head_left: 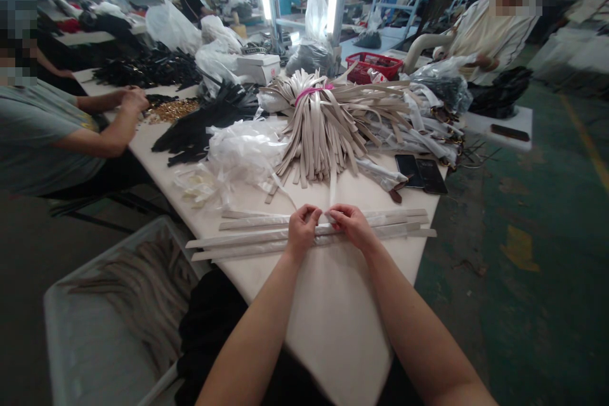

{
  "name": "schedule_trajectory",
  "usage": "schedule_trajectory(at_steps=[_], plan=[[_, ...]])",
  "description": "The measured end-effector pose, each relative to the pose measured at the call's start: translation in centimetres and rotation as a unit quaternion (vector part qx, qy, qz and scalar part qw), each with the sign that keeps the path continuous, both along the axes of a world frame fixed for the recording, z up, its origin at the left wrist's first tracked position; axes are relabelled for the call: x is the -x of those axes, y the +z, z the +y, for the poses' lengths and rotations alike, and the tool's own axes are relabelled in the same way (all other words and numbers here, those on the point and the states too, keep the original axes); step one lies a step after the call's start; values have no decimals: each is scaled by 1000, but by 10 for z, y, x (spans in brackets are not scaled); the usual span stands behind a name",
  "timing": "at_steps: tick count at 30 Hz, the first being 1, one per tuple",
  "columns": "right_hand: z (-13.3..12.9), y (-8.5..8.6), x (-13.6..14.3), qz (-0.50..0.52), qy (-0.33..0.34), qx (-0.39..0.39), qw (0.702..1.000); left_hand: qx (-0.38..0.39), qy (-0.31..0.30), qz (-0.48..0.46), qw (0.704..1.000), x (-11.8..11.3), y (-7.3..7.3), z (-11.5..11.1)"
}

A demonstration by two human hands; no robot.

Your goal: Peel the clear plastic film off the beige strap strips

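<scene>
My left hand [304,228] and my right hand [351,225] are close together over the table, each with its fingers pinched. A small whitish strip [327,216] shows at the right fingertips. What lies inside the left pinch is too small to make out. Under and beside both hands, several long flat beige strips [242,246] lie crosswise, partly covered by translucent film. Just beyond is a large bundle of beige strips [314,133] bound with a pink tie [311,92]. A heap of crumpled white plastic film [247,146] rests left of this bundle.
The pale table [340,304] narrows toward me. Two dark phones [421,173] lie near its right edge. A pale bin [85,336] with beige strips stands lower left. Black straps [204,120], a red basket [373,66] and seated co-workers [61,133] are farther back.
</scene>
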State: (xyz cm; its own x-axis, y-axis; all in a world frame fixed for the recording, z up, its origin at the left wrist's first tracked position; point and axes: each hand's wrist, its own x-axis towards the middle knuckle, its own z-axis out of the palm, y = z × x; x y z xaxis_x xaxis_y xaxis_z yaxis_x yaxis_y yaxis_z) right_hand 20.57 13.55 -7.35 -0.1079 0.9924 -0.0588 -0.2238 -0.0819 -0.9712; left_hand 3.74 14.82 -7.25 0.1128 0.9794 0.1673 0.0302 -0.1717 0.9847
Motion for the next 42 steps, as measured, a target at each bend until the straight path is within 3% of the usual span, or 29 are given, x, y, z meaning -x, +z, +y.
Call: schedule_trajectory(at_steps=[7,11,15,28,42], plan=[[-1,4,1,-13,0,-3,1000,-17,3,17,1000,-1,-1,-1],[-2,6,2,-9,-14,4,1000,-70,18,43,996,-4,6,-5],[-1,7,3,-10,-36,19,999,-114,-6,68,991,-6,12,-7],[2,4,4,-6,-43,3,999,-77,-8,35,996,-6,4,0],[0,11,5,-39,-31,6,999,-49,-15,31,998,-3,8,0]])
